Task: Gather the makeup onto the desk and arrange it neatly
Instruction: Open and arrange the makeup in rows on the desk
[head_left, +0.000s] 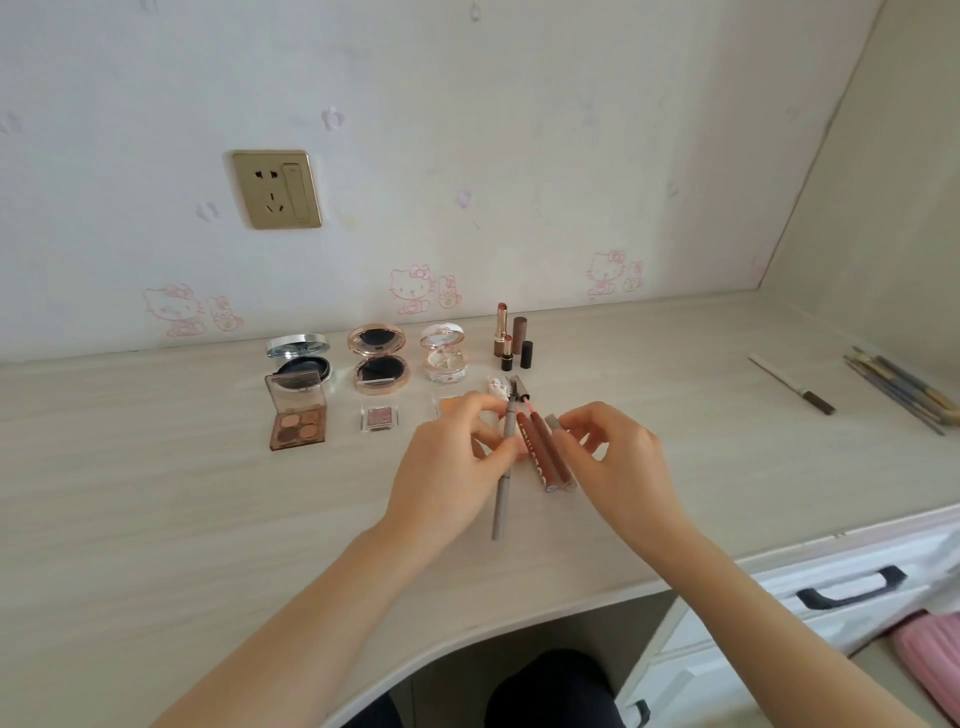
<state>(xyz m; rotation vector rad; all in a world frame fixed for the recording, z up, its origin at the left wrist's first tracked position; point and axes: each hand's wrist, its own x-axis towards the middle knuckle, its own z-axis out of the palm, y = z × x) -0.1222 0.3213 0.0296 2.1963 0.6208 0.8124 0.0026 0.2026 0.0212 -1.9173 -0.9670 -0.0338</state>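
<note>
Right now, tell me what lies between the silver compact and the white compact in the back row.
In the head view, the rose-gold compact stands open between the silver compact and the white compact.

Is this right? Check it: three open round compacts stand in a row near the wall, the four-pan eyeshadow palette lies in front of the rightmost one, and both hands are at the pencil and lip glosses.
Wrong in one point. The head view shows the four-pan eyeshadow palette in front of the leftmost compact, not the rightmost. The rest holds: three open compacts in a row, left hand and right hand at the pencil and lip glosses.
</note>
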